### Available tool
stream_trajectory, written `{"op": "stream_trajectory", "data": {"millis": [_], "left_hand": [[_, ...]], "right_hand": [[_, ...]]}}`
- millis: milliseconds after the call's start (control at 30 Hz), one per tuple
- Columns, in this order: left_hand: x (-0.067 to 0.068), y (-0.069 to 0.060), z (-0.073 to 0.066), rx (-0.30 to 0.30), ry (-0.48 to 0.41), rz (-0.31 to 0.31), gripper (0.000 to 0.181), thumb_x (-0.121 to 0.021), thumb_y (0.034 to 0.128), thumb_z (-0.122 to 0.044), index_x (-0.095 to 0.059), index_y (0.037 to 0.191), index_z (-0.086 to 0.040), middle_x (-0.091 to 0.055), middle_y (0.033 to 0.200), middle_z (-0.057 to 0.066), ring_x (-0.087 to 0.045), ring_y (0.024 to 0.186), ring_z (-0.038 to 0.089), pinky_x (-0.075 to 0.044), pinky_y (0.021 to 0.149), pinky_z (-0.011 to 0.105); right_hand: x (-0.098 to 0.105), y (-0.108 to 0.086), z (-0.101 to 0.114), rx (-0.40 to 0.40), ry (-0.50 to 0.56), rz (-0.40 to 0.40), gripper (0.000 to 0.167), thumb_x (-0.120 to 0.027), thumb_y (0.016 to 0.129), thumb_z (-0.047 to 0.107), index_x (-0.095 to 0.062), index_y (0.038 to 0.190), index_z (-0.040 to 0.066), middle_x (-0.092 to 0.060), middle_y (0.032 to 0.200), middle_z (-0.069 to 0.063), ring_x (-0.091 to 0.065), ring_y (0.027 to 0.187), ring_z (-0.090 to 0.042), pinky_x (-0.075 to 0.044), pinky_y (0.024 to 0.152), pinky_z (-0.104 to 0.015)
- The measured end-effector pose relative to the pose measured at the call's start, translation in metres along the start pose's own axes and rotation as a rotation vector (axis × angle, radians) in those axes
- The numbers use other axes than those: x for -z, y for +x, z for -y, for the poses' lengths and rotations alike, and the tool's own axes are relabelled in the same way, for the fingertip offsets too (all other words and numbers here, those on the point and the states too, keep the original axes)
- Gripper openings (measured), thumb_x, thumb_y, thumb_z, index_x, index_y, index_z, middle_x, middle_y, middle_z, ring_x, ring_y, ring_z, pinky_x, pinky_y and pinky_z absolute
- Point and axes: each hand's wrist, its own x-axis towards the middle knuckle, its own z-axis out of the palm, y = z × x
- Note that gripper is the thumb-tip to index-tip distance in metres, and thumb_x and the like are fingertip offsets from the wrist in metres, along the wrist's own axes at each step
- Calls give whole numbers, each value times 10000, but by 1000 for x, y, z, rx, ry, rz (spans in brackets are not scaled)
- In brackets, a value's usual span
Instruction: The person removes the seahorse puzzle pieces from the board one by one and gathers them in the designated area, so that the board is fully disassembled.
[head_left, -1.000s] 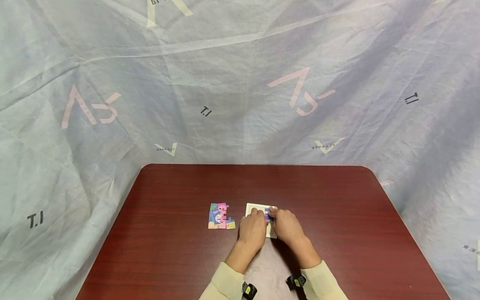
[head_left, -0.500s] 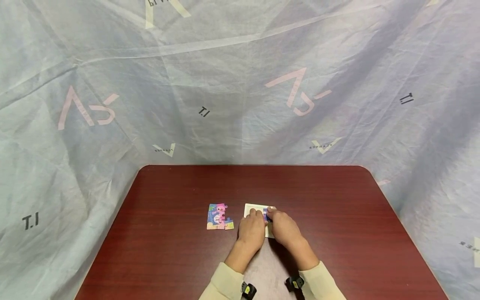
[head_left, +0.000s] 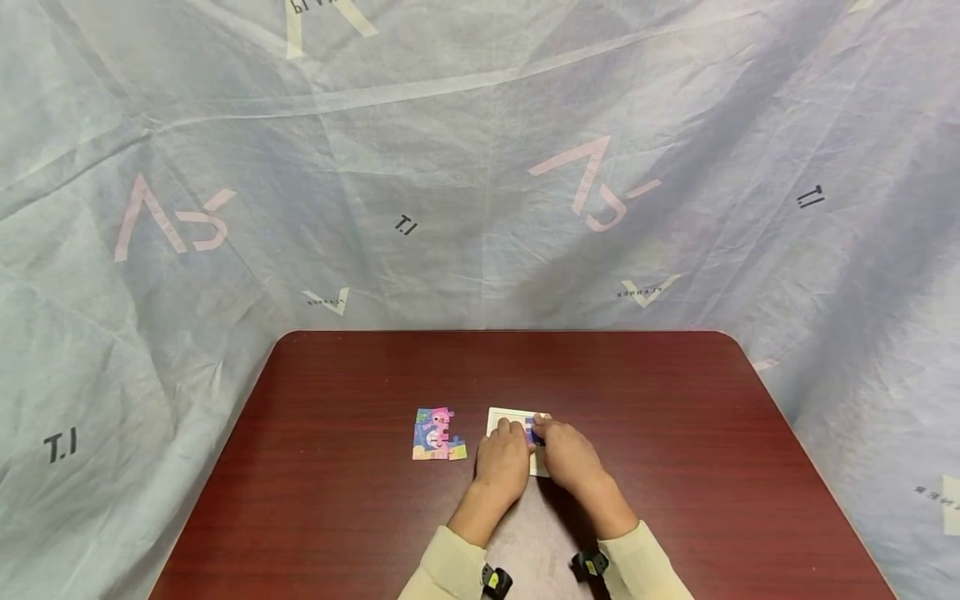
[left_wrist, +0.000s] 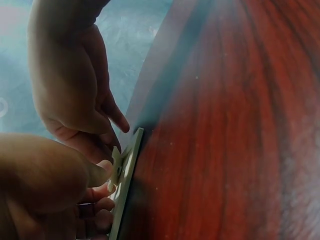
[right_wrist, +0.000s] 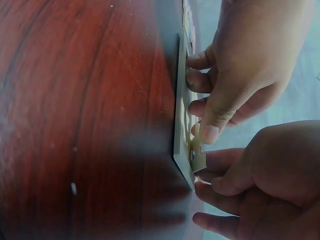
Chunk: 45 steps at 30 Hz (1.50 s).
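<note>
A pale puzzle board (head_left: pixel 498 412) with a raised rim lies on the table under both hands. A blue and purple puzzle piece (head_left: pixel 530 427) stands tilted over it, its pale edge visible in the right wrist view; the hands hide much of it. My left hand (head_left: pixel 503 460) pinches the piece with its thumb (right_wrist: pixel 212 133), other fingers curled down at the board. My right hand (head_left: pixel 572 455) holds the piece from the other side, fingers behind it and thumb (right_wrist: pixel 227 185) near its lower edge. To the left lies a joined group of colourful puzzle pieces (head_left: pixel 431 437) with a pink figure.
The dark red wooden table (head_left: pixel 337 517) has rounded far corners. Grey-white printed sheeting (head_left: pixel 450 167) hangs behind it and at both sides. A black wrist strap (head_left: pixel 496 581) sits at the left sleeve and another wrist strap (head_left: pixel 589 566) at the right.
The head view has shifted slightly, so everything sits a little further left. Both hands keep their places at the board, with scarcely any finger movement visible.
</note>
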Motion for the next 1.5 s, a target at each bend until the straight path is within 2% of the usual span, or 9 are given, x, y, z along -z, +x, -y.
{"op": "stream_trajectory", "data": {"millis": [233, 500, 667, 867, 1133, 1333, 1500], "left_hand": [[4, -1, 2, 1, -2, 16, 324, -763, 939, -348, -652, 1020, -55, -621, 930, 86, -674, 791, 243, -536, 690, 378], [4, 0, 1, 3, -72, 31, 279, -743, 963, -326, -678, 1052, -70, -641, 941, 86, -691, 798, 258, -540, 698, 391], [6, 0, 4, -14, -92, 45, 211, -716, 984, -306, -725, 1066, -113, -662, 965, 85, -708, 820, 265, -543, 703, 400], [8, 3, 2, -22, -81, 44, 180, -680, 1013, -305, -758, 1018, -143, -665, 945, 65, -718, 819, 252, -550, 703, 394], [7, 10, 0, -51, -43, 51, 225, -640, 1035, -294, -780, 1091, -128, -684, 949, 64, -725, 816, 235, -561, 696, 387], [9, 10, 2, -68, -57, 104, 204, -716, 991, -268, -763, 1122, -119, -677, 983, 66, -717, 848, 237, -577, 719, 402], [8, 15, 0, -62, -19, 90, 203, -762, 944, -248, -764, 1114, -137, -708, 990, 58, -729, 856, 243, -583, 725, 408]], "right_hand": [[4, 0, 5, 23, 9, 9, 425, -667, 840, -103, -741, 1254, -43, -708, 1388, -176, -703, 1258, -362, -577, 1010, -490], [8, -3, 2, 46, 70, -6, 432, -619, 829, -143, -731, 1242, -83, -707, 1367, -220, -677, 1300, -384, -544, 1069, -491], [6, -2, -1, 60, 54, -23, 445, -623, 812, -149, -753, 1225, -47, -722, 1348, -202, -703, 1260, -379, -559, 1038, -492], [5, -1, -3, 54, 43, -26, 430, -641, 813, -140, -777, 1197, -1, -734, 1337, -175, -723, 1228, -361, -580, 993, -492], [5, -1, -6, 73, 30, -41, 450, -625, 782, -164, -782, 1173, -7, -749, 1304, -180, -746, 1156, -375, -590, 960, -494], [4, -2, -7, 88, 31, -60, 414, -639, 794, -147, -792, 1148, 4, -760, 1282, -175, -756, 1120, -384, -597, 924, -513], [4, -2, -8, 128, 16, -90, 405, -640, 774, -156, -795, 1110, 11, -772, 1242, -182, -769, 1033, -394, -600, 863, -517]]}}
